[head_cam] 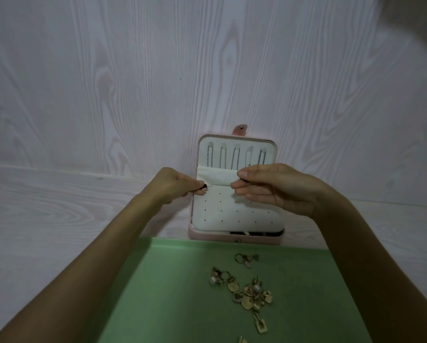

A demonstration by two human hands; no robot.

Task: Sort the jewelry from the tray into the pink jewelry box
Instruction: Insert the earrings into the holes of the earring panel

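Hands (232, 189) block box (234, 235); tray (158, 293) left bare.

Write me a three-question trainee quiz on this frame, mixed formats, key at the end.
1. True or false: the pink box stands open beyond the green tray.
2. Where does most of the jewelry lie? A) on the tray B) in the lid's pocket C) on the perforated panel
3. Fill in: the left hand pinches a small dark piece at the panel's ____ edge, while the right hand pinches a thin piece.

Key: 1 true; 2 A; 3 left.
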